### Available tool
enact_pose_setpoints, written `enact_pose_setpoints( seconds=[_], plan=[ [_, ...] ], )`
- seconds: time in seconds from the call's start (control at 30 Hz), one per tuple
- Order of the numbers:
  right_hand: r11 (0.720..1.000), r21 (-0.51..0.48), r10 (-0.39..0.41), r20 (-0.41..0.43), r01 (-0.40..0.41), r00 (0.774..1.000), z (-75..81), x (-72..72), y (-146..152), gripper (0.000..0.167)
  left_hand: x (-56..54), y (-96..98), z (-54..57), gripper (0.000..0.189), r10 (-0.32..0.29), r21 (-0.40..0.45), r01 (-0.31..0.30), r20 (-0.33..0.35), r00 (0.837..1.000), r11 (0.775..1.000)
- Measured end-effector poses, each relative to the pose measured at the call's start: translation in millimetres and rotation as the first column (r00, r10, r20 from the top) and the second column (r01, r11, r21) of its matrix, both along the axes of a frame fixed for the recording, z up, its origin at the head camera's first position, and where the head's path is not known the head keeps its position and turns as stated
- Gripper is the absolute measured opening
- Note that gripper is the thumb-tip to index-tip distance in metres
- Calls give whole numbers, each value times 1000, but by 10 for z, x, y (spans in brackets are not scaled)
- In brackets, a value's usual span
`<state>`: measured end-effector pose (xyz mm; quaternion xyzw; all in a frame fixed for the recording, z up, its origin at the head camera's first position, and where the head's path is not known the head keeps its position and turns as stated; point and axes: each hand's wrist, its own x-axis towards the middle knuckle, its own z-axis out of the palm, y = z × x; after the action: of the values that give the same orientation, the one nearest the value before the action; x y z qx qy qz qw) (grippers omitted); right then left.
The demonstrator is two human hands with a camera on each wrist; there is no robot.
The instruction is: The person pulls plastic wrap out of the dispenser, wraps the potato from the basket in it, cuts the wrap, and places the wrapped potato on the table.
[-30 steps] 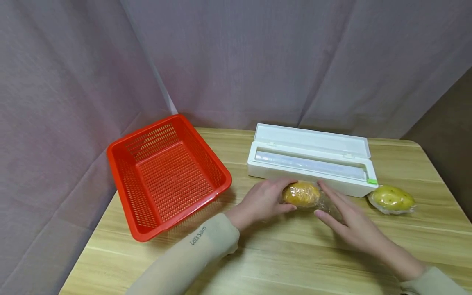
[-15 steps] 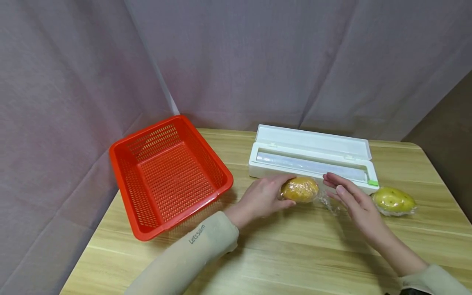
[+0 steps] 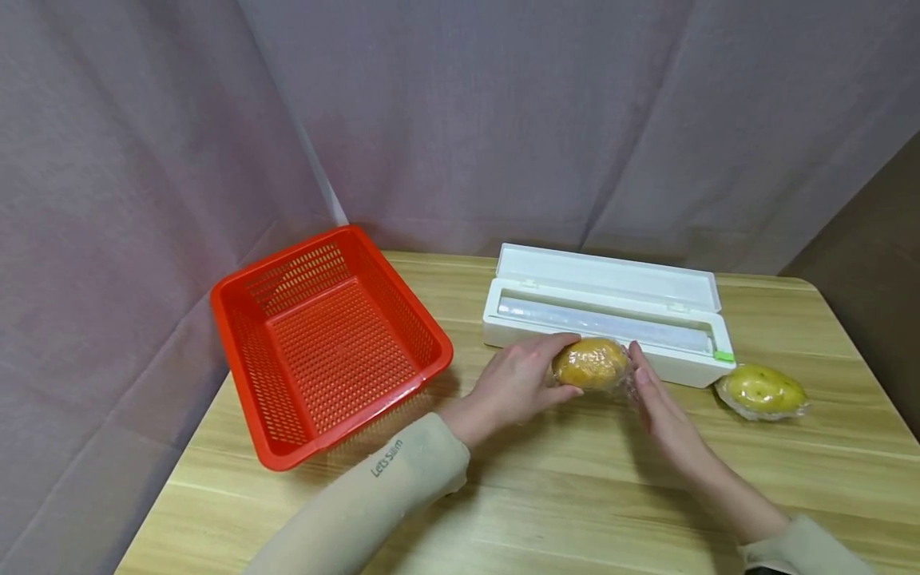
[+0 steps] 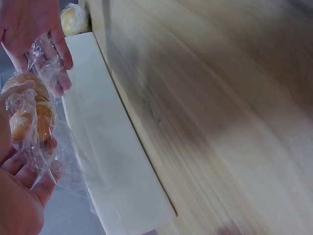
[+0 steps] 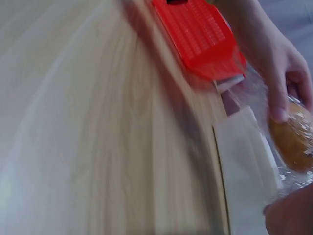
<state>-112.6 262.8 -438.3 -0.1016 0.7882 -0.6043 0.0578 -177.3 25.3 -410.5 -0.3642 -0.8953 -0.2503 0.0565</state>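
Note:
A yellow-orange, potato-like oval item (image 3: 591, 363) loosely wrapped in cling film is held up in front of the white cling film box (image 3: 611, 327). My left hand (image 3: 513, 383) grips its left end between thumb and fingers. Beside its right end, my right hand (image 3: 668, 419) has fairly straight fingers against the loose film. In the left wrist view, crumpled cling film (image 4: 46, 66) lies across those fingers, and more film hangs below the item. Lid raised, the box shows a roll of film (image 3: 604, 322) inside.
A wrapped greenish-yellow potato-like item (image 3: 763, 390) with dark spots rests on the wooden table (image 3: 575, 495) at the box's right end. On the left stands a red plastic basket (image 3: 331, 431) with slotted walls. Grey-purple curtains (image 3: 460, 120) hang behind the table.
My right hand drew back to the right, then returned against the film at the item's right end. The left hand keeps its grip, and the item is slightly higher in view.

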Motion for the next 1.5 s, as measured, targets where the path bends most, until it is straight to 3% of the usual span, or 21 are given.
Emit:
enact_pose_setpoints(
  seconds=[0.13,0.23,0.43,0.57,0.63,0.73,0.77,0.83,0.97,1.0,1.07,1.23,1.37,1.4,1.43,1.47,1.5],
  plan=[
    [993,-119,-13,20,16,1000,-25,33,-69,65,12,30,20,69,-2,9,2,16,1000,1000],
    [970,-242,-20,40,29,999,-54,55,-121,66,17,49,25,70,-6,18,6,14,1000,1000],
    [921,-389,-2,57,24,998,-93,43,-189,73,20,65,25,69,-7,24,7,7,1000,1000],
    [861,-508,71,116,-2,991,-71,31,-170,79,24,54,30,71,-1,10,1,17,1000,1000],
    [816,-578,118,152,-8,981,-48,32,-165,82,30,50,29,71,-6,-5,6,12,1000,1000],
    [721,-693,191,186,-9,964,-6,25,-193,88,44,57,16,70,-23,-33,22,-20,1000,999],
    [669,-743,223,188,-10,956,8,19,-210,90,49,61,11,70,-29,-40,27,-34,999,999],
    [543,-840,278,185,5,943,36,15,-246,91,56,74,1,70,-41,-48,38,-63,997,998],
    [242,-967,357,161,75,920,64,11,-303,88,59,88,2,69,-47,-48,43,-102,994,998],
    [188,-978,369,154,89,916,64,10,-310,84,58,87,5,69,-48,-52,43,-104,993,998],
    [141,-985,382,148,100,912,63,7,-315,83,55,80,14,70,-48,-60,42,-96,994,997],
    [130,-987,409,144,99,901,40,6,-288,74,50,60,31,72,-54,-71,49,-77,996,996],
    [31,-991,471,130,130,873,5,-13,-270,77,55,51,33,71,-57,-70,52,-78,995,996],
    [38,-990,475,135,133,869,-4,-20,-261,77,59,49,33,71,-57,-71,52,-78,995,996],
    [66,-990,474,143,126,869,-11,-26,-246,76,60,48,32,71,-59,-71,54,-78,995,996],
    [129,-986,460,158,110,874,-15,-29,-223,76,60,47,32,71,-61,-71,55,-78,995,996],
    [208,-974,442,179,93,879,-19,-31,-194,78,59,46,30,71,-64,-71,58,-78,995,996]
  ],
)
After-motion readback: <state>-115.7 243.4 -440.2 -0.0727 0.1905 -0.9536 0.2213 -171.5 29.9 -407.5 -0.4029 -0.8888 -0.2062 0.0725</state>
